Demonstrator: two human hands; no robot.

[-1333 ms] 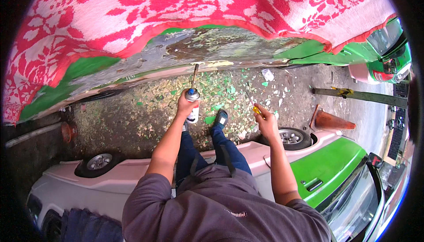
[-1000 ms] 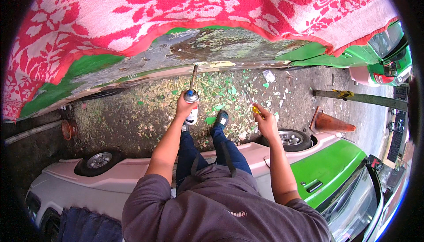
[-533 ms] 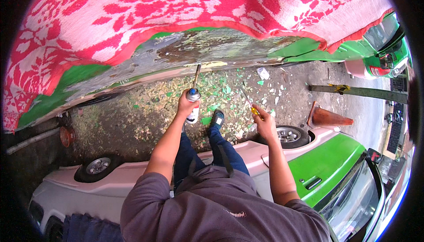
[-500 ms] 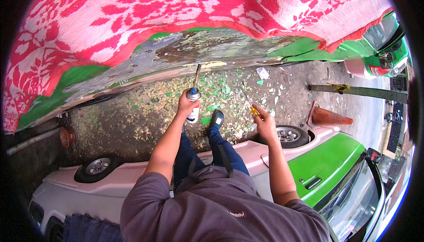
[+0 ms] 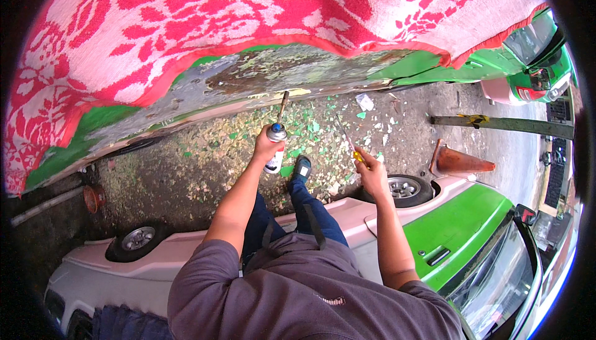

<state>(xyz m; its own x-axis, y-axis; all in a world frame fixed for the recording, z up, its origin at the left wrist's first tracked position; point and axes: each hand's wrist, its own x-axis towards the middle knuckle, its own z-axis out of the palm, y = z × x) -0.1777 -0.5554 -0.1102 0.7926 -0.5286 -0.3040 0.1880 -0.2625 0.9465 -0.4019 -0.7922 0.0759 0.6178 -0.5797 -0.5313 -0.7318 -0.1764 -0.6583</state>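
My left hand [image 5: 266,146] is wrapped round a blowtorch [image 5: 273,162], a white gas canister with a blue knob and a metal nozzle [image 5: 284,105] pointing away from me at the car panel. No flame can be made out. In my right hand [image 5: 374,175] is a yellow-handled screwdriver [image 5: 358,155], its long thin shaft pointing forward and slightly left, apart from the panel. Ahead of both hands stands the car panel [image 5: 248,74], with green paint at its ends and stripped, patchy grey and brown metal between. A pink and white floral towel [image 5: 267,14] drapes over its top.
Green and cream paint flakes [image 5: 205,154] litter the ground around my shoe [image 5: 302,167]. Close behind me is a pink, white and green vehicle [image 5: 456,228]. To the right lie an orange traffic cone [image 5: 459,160] and a long post [image 5: 509,126]. A reddish pot [image 5: 94,198] is at left.
My left hand and the blowtorch have shifted slightly to the right in view. Both hands keep their hold. The towel and panel sit a little differently as the view has tilted.
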